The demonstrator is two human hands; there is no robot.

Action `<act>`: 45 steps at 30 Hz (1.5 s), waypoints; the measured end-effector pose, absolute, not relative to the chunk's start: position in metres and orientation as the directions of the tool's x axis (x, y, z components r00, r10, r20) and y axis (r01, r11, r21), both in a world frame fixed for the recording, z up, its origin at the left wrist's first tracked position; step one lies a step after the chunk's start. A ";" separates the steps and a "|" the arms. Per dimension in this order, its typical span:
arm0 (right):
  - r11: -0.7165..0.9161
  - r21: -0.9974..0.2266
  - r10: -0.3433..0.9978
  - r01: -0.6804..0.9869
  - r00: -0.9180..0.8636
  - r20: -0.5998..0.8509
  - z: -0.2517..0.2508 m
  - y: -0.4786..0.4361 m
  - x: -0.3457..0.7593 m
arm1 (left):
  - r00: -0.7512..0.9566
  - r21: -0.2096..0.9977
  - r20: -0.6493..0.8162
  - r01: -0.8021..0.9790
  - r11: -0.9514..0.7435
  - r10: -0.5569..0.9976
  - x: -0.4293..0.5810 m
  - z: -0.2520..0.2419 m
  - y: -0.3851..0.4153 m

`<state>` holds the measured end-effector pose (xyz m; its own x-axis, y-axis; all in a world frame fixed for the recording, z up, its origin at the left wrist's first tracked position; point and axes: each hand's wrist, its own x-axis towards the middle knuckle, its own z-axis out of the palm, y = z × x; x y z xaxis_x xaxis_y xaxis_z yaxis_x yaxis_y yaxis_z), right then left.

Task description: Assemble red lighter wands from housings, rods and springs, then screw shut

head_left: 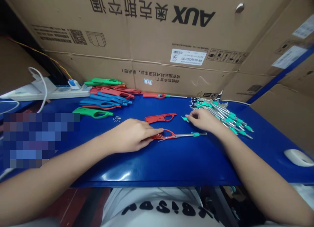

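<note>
My left hand (pixel 133 135) lies on the blue table (pixel 171 161), its fingers pressed down on a red lighter handle shell (pixel 166 134) that has a metal tube with a teal collar (pixel 193 134) sticking out to the right. A second red shell half (pixel 160 117) lies just behind it. My right hand (pixel 202 119) rests fingers-down at the edge of a pile of metal tubes with teal collars (pixel 224 117), touching a small teal piece (pixel 184 118).
Stacked green, red and blue handle shells (pixel 105 96) lie at the back left, with one assembled red lighter (pixel 162 96) behind. Small screws (pixel 117 118) sit near the green shell. A white power strip (pixel 46 91) and cardboard boxes (pixel 157 34) bound the back. A white tape roll (pixel 298 157) sits right.
</note>
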<state>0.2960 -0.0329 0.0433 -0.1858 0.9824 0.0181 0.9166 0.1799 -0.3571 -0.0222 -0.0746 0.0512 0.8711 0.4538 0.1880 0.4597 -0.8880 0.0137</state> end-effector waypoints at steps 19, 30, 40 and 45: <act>0.579 -0.344 0.799 0.740 -0.598 0.059 0.042 -0.030 0.310 | 0.838 0.162 0.250 0.458 -0.874 0.485 -0.014 0.037 -0.071; 0.554 -0.378 0.785 0.741 -0.617 -0.059 0.040 -0.030 0.311 | 0.824 0.193 0.242 0.476 -0.858 0.512 -0.014 0.035 -0.072; 0.585 -0.356 0.788 0.729 -0.614 0.035 0.044 -0.036 0.309 | 0.752 0.256 0.198 0.579 -0.774 0.628 -0.012 0.039 -0.073; 0.617 -0.334 0.767 0.713 -0.640 0.050 0.036 -0.034 0.299 | 0.708 0.344 0.191 0.601 -0.722 0.680 -0.012 0.035 -0.072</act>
